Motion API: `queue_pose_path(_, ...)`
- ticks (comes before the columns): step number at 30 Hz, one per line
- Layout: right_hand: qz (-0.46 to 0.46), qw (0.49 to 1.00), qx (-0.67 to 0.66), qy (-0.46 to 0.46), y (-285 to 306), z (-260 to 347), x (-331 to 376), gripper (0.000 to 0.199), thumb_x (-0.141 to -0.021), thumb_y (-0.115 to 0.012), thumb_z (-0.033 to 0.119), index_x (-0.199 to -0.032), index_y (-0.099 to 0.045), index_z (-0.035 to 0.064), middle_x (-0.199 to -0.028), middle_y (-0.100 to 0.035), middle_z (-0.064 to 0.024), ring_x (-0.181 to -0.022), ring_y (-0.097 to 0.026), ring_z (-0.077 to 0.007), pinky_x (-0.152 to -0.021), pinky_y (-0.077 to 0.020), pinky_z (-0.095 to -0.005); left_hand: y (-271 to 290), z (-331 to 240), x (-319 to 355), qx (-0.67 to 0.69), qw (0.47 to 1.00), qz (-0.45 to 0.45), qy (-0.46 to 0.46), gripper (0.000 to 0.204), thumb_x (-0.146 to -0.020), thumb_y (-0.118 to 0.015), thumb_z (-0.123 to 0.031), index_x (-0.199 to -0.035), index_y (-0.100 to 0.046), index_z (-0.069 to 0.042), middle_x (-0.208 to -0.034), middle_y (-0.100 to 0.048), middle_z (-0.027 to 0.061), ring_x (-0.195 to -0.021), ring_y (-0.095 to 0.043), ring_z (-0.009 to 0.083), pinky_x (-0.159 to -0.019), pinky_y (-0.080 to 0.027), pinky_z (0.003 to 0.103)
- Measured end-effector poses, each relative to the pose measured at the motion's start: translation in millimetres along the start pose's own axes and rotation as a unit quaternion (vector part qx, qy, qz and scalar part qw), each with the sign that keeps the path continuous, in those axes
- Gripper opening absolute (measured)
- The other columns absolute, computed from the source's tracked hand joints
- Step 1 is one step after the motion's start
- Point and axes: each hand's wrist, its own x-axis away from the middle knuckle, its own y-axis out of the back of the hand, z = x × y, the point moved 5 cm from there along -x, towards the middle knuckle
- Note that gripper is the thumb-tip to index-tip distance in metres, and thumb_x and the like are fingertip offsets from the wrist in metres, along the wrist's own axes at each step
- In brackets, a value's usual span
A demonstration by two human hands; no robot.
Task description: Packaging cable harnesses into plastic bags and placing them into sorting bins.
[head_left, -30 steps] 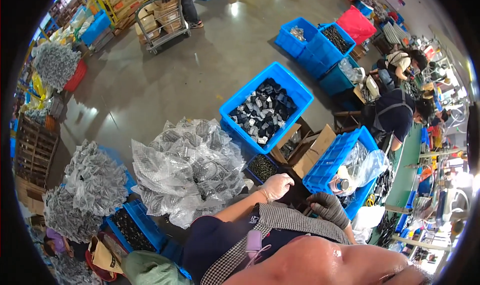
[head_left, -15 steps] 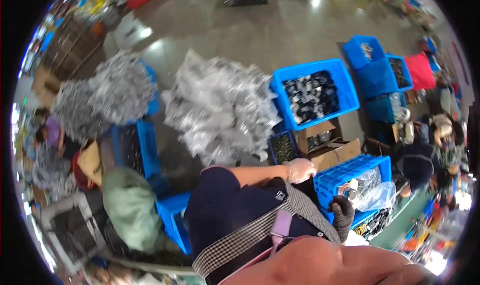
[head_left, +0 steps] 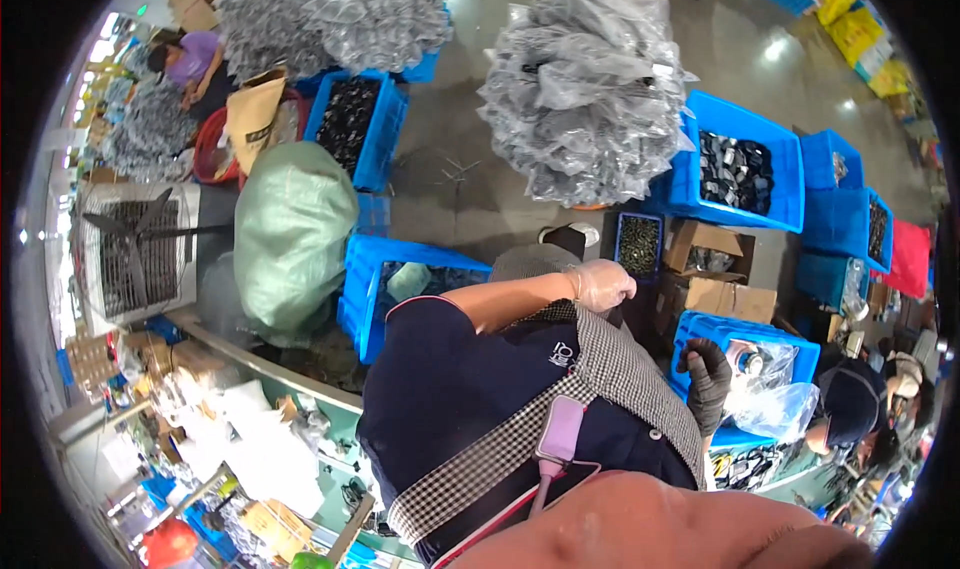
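Observation:
My left hand (head_left: 603, 285), in a thin whitish see-through glove, is held in front of my waist with its fingers curled closed. No object shows in it. My right hand (head_left: 708, 374), in a dark grey glove, hangs beside a blue crate (head_left: 692, 327); its fingers are bent in, with nothing visible between them. Whether it touches the crate I cannot tell. Clear plastic bags (head_left: 775, 404) and a round whitish item (head_left: 742, 357) lie in that crate. Beyond my left hand stand a small dark bin (head_left: 660, 231) of small pieces and an open cardboard box (head_left: 738, 297).
A big heap of clear plastic bags (head_left: 590, 89) stands ahead, beside a blue bin (head_left: 790, 159) of black parts. To my left are another blue bin (head_left: 358, 314), a pale green sack (head_left: 292, 239) and a large fan (head_left: 135, 249). A co-worker (head_left: 850, 399) is at the right.
My view has swung leftward, so the bag heap and bins now appear farther right and the fan and a bright workbench show at lower left. Both hands stay bent close to my body.

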Motion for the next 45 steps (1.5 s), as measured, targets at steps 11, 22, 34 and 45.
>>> queue_pose_path(11, 0.041, 0.998, 0.052, -0.016, -87.2, 7.8, -15.7, 0.02, -0.08, -0.062, 0.012, -0.095, -0.06, -0.0002, -0.08, -0.06, -0.0027, -0.069, -0.052, -0.0096, -0.063, -0.0421, -0.0223, 61.4, 30.0, 53.4, 0.009, 0.999, -0.002, -0.05, 0.02, -0.077, -0.049, -0.014, -0.091, -0.061, -0.005, -0.087, -0.061, 0.0156, -0.084, -0.057, 0.0326, -0.075, -0.044, 0.041)
queue_pose_path(22, 0.246, 0.956, 0.157, 0.009, -392.6, 93.9, -203.0, 0.024, -0.082, -0.056, 0.015, -0.099, -0.059, -0.0009, -0.087, -0.063, -0.0101, -0.079, -0.057, -0.0149, -0.072, -0.0456, -0.0281, 345.1, 178.7, 203.7, -0.073, 0.978, -0.182, 0.069, 0.015, -0.077, -0.053, -0.011, -0.089, -0.061, -0.006, -0.087, -0.06, 0.0131, -0.084, -0.056, 0.0309, -0.073, -0.045, 0.039)
queue_pose_path(34, 0.326, 0.927, 0.175, 0.066, -566.8, 141.5, -379.8, 0.025, -0.08, -0.06, 0.019, -0.098, -0.062, 0.0016, -0.089, -0.064, -0.0124, -0.083, -0.06, -0.0179, -0.075, -0.0469, -0.0301, 573.0, 277.1, 237.2, 0.003, 0.91, -0.385, 0.153, 0.011, -0.069, -0.065, -0.005, -0.077, -0.058, 0.0, -0.065, -0.053, 0.0102, -0.058, -0.053, 0.0211, -0.056, -0.044, 0.027)
queue_pose_path(45, 0.18, 0.982, 0.041, 0.036, -599.2, 199.1, -582.1, 0.024, -0.078, -0.061, 0.017, -0.097, -0.06, 0.0014, -0.085, -0.063, -0.0105, -0.08, -0.059, -0.017, -0.073, -0.0471, -0.0302, 701.6, 583.8, 183.9, -0.165, 0.91, -0.16, 0.346, 0.029, -0.077, -0.056, -0.027, -0.064, -0.056, 0.0, -0.069, -0.055, 0.0187, -0.067, -0.056, 0.0328, -0.058, -0.041, 0.043)
